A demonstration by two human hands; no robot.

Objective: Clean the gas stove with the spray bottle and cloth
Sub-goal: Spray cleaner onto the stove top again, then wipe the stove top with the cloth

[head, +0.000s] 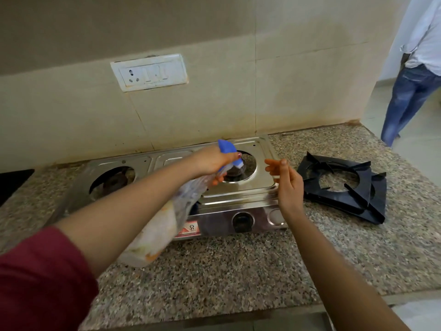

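A steel two-burner gas stove (241, 189) stands on the granite counter against the wall, both pan supports off. My left hand (212, 163) grips a clear spray bottle (164, 225) with a blue head, tilted so the nozzle points down at the right burner (238, 170). My right hand (286, 182) hovers over the stove's right edge, fingers relaxed and holding nothing. No cloth is in view.
Two black pan supports (343, 187) lie stacked on the counter (238, 271) right of the stove. A white socket plate (149, 72) is on the tiled wall. A dark object (12, 182) sits at the far left. A person in jeans (410, 91) stands at the right.
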